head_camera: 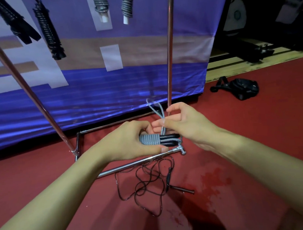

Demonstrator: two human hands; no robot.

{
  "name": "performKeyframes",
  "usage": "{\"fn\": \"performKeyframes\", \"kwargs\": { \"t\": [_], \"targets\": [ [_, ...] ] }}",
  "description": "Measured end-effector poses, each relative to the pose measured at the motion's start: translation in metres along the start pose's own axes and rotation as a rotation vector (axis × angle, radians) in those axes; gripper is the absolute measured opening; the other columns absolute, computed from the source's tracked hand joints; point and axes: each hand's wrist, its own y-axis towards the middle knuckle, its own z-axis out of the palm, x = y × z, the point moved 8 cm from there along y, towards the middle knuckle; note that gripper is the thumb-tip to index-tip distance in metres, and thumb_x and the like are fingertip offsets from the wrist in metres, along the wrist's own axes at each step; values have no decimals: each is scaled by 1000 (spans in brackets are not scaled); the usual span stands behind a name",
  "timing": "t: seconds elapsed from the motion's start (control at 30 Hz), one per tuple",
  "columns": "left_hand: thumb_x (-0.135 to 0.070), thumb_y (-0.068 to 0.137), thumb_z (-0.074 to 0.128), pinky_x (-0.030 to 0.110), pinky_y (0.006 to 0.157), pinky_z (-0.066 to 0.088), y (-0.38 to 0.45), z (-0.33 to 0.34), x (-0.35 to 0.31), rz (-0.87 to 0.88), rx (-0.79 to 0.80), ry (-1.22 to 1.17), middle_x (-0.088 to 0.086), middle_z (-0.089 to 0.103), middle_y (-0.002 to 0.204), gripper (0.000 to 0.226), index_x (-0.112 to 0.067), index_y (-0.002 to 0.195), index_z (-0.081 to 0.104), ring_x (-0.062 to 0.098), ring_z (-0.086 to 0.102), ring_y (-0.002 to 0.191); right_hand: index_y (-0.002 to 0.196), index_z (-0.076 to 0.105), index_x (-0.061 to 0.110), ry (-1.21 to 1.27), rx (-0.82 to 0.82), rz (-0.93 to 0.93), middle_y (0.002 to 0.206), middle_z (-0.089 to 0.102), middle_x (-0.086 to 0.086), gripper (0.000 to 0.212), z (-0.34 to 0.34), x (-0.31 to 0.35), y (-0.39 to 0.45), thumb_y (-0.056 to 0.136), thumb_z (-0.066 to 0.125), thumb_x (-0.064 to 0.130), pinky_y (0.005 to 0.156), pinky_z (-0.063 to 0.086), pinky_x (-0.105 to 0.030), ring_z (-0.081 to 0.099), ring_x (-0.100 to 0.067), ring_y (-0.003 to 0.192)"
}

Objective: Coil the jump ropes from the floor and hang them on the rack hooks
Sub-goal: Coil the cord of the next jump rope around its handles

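Observation:
My left hand (131, 140) grips a grey jump rope (149, 139) wound in tight turns around its two black handles (168, 139). My right hand (181, 123) pinches the loose grey loop (154, 108) that sticks up from the bundle. A thin black jump rope (148, 183) lies tangled on the red floor below my hands, its handles (182, 189) beside it. Two black coiled ropes (49, 32) and two grey coiled ropes (100, 3) hang from the top of the metal rack (169, 50).
The rack's base bar (132, 164) runs across the floor just under my hands, and its slanted left pole (23, 84) rises to the upper left. A blue banner (92, 94) stands behind the rack. A black bag (242, 88) lies on the floor at right.

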Motion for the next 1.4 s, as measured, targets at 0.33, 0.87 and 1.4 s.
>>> {"fn": "performKeyframes", "kwargs": {
  "t": [0.33,0.87,1.4],
  "targets": [
    [-55,75,86,27,54,40,3,-3,-9,-2,-40,-59,-7,50,64,52,-15,81,53,8,41,49,104,66,9,-88,-99,-197,89,79,-4,11,-4,21,-3,104,57,15,78,59,-26,77,-17,90],
    [-79,77,66,36,80,58,8,2,39,-215,-139,143,-14,63,68,44,-54,112,66,17,62,66,100,56,6,143,266,-224,112,73,-25,25,31,58,-40,105,41,24,101,54,-49,70,-42,108],
    [-49,92,70,17,51,46,6,-41,70,-253,-352,-84,-28,66,61,22,-42,112,63,3,54,39,113,73,19,-476,379,-201,79,71,-7,26,37,26,-66,108,48,13,67,50,-21,63,-14,62]
  ]
}}
